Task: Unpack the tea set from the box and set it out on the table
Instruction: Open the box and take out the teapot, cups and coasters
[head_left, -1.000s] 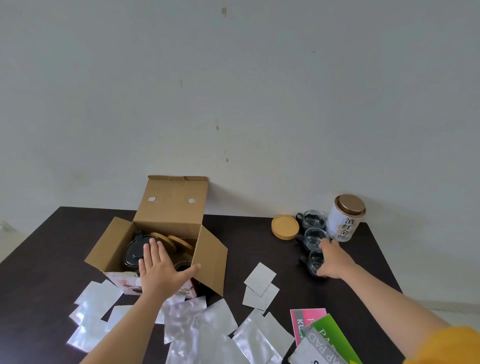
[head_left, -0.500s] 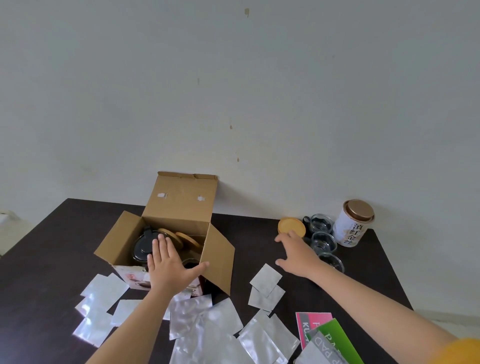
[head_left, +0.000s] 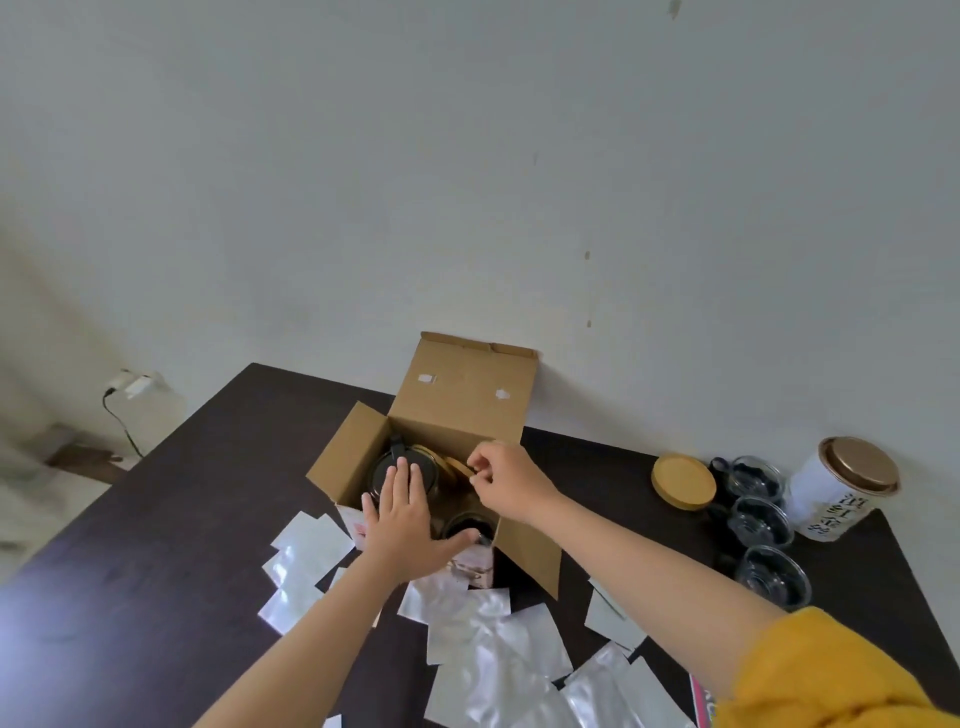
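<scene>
- Two hands working at open brown cardboard box (head_left: 457, 410), sitting on dark brown wooden table (head_left: 156, 545) w/ rear flap standing up against pale wall.
- Left hand (head_left: 402, 519) lying flat, fingers straight, pressing on box's near edge & reaching over black-lidded glass teapot (head_left: 400, 467) inside box, left compartment.
- Right hand (head_left: 501, 480) reaching into box from right, thumb & forefinger pinching rim of round light-wood coaster (head_left: 457, 466), standing on edge inside box beside teapot.
- Glass cup w/ dark rim (head_left: 465, 525) sitting in box's near-right part, just by left thumb; contents hard to tell.
- Already lying out on table, right of box: another round light-wood disc (head_left: 683, 480), flat, near wall.
- Lining up beside disc, three small clear glass cups w/ black handles (head_left: 758, 522), running in row from wall toward near edge, close together.
- Standing just right of cups: white cylindrical tin w/ bronze lid & black characters (head_left: 841, 488), tilting look due to wide lens.
- Lying scattered in front of box: many silver foil sachets (head_left: 493, 644), some overlapping, a few touching box's front.
- Peeking in at lower right: pink printed card edge (head_left: 702, 699), mostly hidden by yellow sleeve (head_left: 831, 675) of right arm.
</scene>
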